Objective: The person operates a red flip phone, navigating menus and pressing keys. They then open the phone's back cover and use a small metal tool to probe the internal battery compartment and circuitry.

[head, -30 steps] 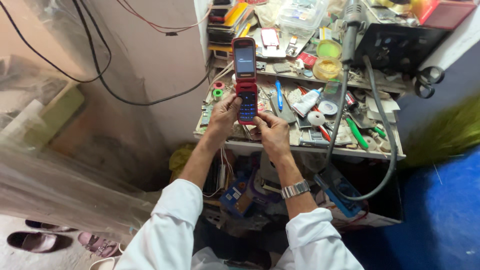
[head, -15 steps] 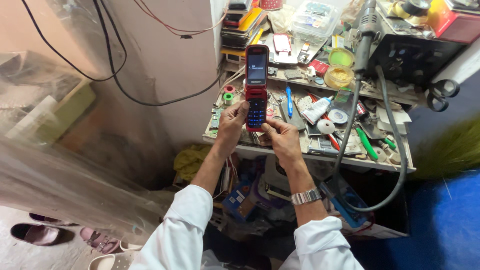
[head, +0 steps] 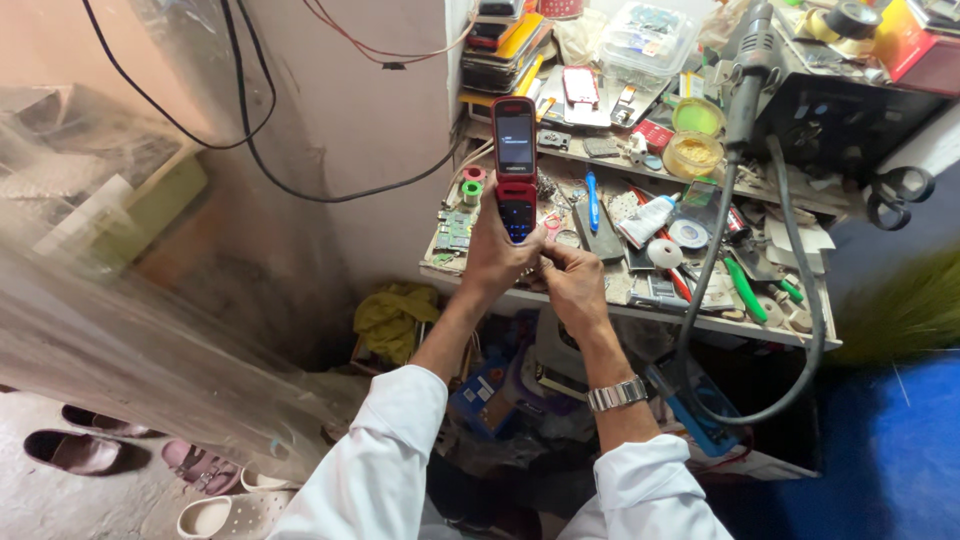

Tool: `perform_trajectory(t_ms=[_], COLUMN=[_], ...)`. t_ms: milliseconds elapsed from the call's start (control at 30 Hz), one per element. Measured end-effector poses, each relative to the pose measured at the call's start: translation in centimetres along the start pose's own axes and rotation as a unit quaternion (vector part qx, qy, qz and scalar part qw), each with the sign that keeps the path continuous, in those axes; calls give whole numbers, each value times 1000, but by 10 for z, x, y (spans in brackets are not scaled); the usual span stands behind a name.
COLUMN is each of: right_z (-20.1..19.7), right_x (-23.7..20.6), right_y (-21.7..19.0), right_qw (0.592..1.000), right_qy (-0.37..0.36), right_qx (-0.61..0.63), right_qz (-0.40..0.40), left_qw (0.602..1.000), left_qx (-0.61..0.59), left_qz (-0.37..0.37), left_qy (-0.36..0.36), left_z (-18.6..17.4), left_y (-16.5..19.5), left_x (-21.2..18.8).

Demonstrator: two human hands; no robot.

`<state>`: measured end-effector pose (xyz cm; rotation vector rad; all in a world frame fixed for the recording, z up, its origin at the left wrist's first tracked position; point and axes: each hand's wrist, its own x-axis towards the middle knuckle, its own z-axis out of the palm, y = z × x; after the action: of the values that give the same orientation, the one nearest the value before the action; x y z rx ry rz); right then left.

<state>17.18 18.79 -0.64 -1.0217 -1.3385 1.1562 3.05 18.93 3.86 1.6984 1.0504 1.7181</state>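
Gripping red flip phone [head: 516, 170], both hands [head: 535, 265]

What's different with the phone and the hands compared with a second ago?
Very little. The red flip phone stays open with its screen lit, held upright over the cluttered bench by the left hand, the right hand at its lower end. Only the camera view shifted slightly.

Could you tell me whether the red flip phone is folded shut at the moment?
No, the red flip phone stands open in the left hand, its screen lit above the keypad.
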Motion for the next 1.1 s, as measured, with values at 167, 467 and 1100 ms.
perform_trajectory(t_ms=[167, 467, 1100], right_z=[2, -15, -11], right_x=[-3, -37, -77], right_y=[-8, -69, -81], right_qw=[1000, 882, 450], right_qy=[9, 99, -115], right_qx=[-15, -365, -721], right_qz=[-8, -281, -514], left_qw=[998, 994, 992], left_qx=[61, 102, 114], left_qz=[-14, -28, 49], left_qy=[20, 33, 34], left_z=[2, -3, -7], left_y=[-9, -8, -8], left_x=[-4, -6, -13])
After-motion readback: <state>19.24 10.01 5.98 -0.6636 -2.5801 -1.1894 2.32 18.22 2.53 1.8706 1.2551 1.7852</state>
